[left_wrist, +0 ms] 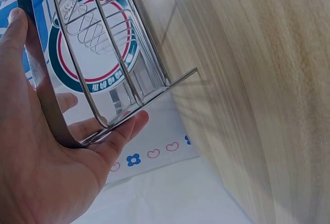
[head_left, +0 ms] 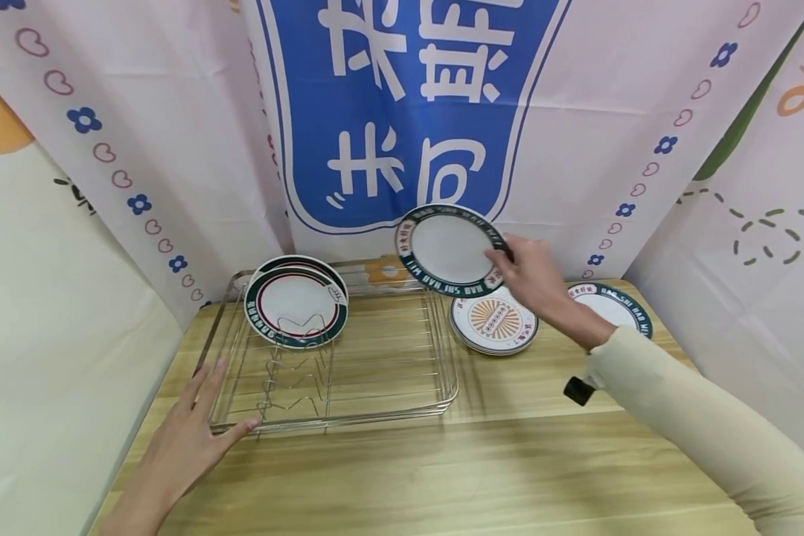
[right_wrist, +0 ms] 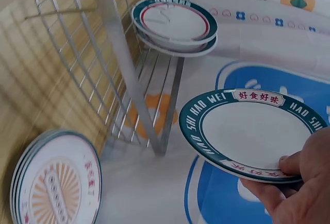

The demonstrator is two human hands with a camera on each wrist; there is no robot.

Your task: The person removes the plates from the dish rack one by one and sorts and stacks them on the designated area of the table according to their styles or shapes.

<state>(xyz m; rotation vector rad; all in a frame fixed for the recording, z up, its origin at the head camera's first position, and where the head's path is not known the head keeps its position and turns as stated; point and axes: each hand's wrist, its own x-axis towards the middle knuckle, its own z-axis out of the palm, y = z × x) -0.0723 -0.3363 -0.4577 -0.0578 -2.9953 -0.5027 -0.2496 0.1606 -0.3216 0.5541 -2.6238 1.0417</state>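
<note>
Raised above the table, a white plate with a dark green lettered rim (head_left: 450, 249) is pinched at its right edge by my right hand (head_left: 536, 272), thumb on the upper face and fingers beneath. Fingers spread and fairly straight, my left hand (head_left: 184, 432) rests against the front left corner of a wire dish rack (head_left: 388, 406), thumb along the front rail. Two green-rimmed plates (head_left: 298, 305) lean together at the rack's back left; the front one has a red inner ring.
Right of the rack, under the raised plate, sits a stack of plates with an orange sunburst (head_left: 496, 327). Another green-rimmed plate (head_left: 610, 305) lies at the table's back right, partly behind my forearm. Printed cloth (head_left: 576, 97) hangs behind the wooden table (head_left: 429, 476).
</note>
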